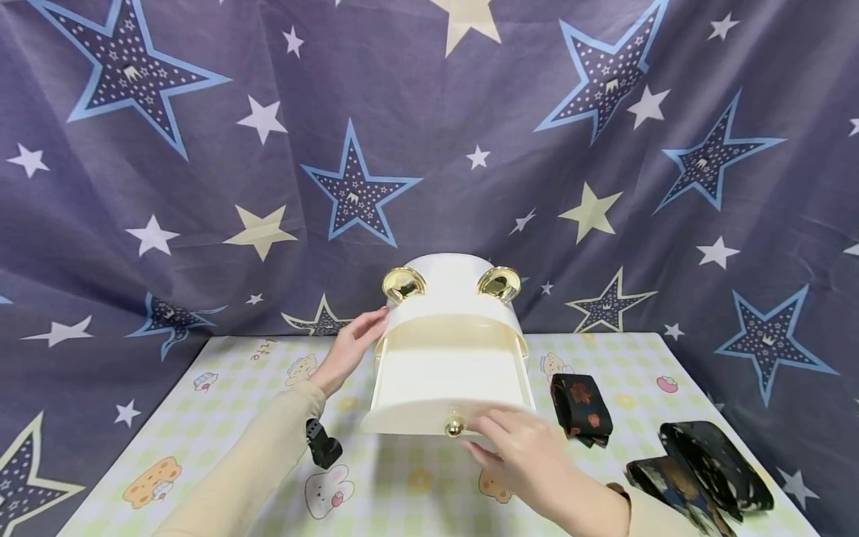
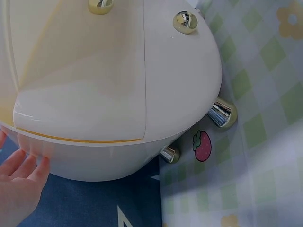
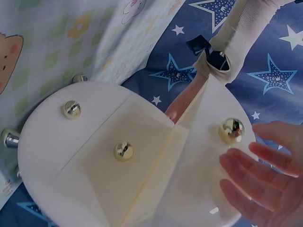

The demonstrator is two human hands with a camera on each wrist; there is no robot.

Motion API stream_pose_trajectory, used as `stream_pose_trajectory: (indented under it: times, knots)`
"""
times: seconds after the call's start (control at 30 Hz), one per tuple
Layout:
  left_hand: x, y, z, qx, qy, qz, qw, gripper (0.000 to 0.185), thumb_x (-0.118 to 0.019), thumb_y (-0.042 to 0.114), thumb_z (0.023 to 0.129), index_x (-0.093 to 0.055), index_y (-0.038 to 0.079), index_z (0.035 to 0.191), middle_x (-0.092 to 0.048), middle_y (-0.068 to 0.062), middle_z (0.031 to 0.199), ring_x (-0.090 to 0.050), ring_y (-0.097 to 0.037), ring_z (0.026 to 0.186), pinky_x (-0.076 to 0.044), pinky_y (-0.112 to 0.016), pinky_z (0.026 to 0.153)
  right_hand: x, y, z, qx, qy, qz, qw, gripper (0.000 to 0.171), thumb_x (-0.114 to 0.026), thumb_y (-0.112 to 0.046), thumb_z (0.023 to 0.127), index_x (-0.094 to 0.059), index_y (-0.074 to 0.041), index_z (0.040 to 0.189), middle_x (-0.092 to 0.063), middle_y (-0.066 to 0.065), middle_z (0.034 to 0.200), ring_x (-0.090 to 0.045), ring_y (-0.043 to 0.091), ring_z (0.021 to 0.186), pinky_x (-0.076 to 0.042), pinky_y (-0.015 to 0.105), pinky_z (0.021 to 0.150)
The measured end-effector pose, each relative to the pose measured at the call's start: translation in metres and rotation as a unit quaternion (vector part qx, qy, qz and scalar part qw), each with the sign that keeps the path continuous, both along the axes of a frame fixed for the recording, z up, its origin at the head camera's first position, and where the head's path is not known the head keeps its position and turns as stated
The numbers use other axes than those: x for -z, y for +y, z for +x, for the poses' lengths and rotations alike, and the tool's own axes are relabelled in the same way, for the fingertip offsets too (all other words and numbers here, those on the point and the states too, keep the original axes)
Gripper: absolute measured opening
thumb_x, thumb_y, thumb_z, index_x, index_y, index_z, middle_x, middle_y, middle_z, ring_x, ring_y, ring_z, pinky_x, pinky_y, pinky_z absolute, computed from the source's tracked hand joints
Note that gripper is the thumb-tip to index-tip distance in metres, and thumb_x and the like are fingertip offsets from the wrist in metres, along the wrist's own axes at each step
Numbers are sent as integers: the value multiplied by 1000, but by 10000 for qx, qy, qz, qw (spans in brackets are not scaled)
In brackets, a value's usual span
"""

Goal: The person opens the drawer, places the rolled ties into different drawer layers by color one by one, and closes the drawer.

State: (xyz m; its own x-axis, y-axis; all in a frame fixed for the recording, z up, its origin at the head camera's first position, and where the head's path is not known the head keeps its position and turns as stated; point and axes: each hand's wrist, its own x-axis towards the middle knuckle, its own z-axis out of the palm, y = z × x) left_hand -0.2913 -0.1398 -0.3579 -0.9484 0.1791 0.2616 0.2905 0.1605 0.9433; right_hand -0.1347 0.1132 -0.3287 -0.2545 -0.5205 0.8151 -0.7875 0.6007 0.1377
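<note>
A white rounded drawer box (image 1: 446, 272) with two gold bell-like discs on top stands at the middle of the table. Its top drawer (image 1: 450, 377) is pulled out, and the part of its inside in view looks bare. My left hand (image 1: 352, 347) rests its fingertips against the box's left side; the left wrist view shows these fingers (image 2: 40, 170) fairly straight. Beside the gold knob (image 1: 454, 427) on the drawer front is my right hand (image 1: 526, 455). In the right wrist view its fingers (image 3: 251, 182) are spread and loosely bent around the knob's side, without gripping it.
Right of the box lies a folded dark cloth (image 1: 582, 409) with reddish flowers. Nearer the right front are more folded dark patterned cloths (image 1: 718, 462). Lower gold knobs (image 3: 123, 151) and short gold feet (image 2: 222, 112) stick out from the box. A starry curtain (image 1: 429, 149) hangs behind the checked table.
</note>
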Motion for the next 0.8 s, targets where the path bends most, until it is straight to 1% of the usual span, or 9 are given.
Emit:
stream_pose_trajectory:
  times: [0.13, 0.27, 0.5, 0.67, 0.8]
  knots:
    - [0, 1, 0, 5, -4, -26, 10000, 41, -51, 21, 90, -45, 0, 126, -39, -13, 135, -37, -24, 123, -28, -32, 104, -4, 9, 2, -135, -121, 42, 9998, 30, -42, -31, 93, -62, -13, 78, -60, -6, 72, -58, 7, 63, -49, 19, 53]
    - [0, 0, -1, -10, -25, -22, 10000, 41, -51, 20, 91, -46, -1, 125, -39, -13, 135, -37, -25, 123, -29, -32, 104, -7, 17, 3, -348, -43, 68, 9994, 25, -46, -27, 91, -61, -13, 79, -60, -6, 72, -58, 7, 62, -48, 18, 52]
    - [1, 0, -1, -33, -20, 43, 10000, 40, -51, 19, 90, -46, -1, 125, -39, -13, 135, -38, -24, 122, -29, -31, 103, -8, 34, 3, -229, -37, 54, 9997, 26, -46, -29, 91, -62, -12, 79, -63, -5, 74, -61, 10, 61, -49, 23, 52]
    - [0, 1, 1, -40, -26, 28, 10000, 40, -51, 20, 90, -47, 1, 125, -40, -11, 135, -38, -23, 122, -29, -31, 104, -8, 45, 2, -246, -171, -25, 9995, 28, -45, -30, 91, -63, -12, 79, -64, -5, 72, -60, 9, 60, -49, 23, 51]
    - [0, 1, 1, -21, -17, 27, 10000, 40, -51, 20, 91, -46, 0, 125, -39, -12, 136, -37, -23, 123, -28, -31, 104, -6, 54, -1, -299, -363, -82, 9989, 28, -45, -31, 92, -61, -13, 79, -64, -5, 71, -60, 8, 61, -49, 22, 53]
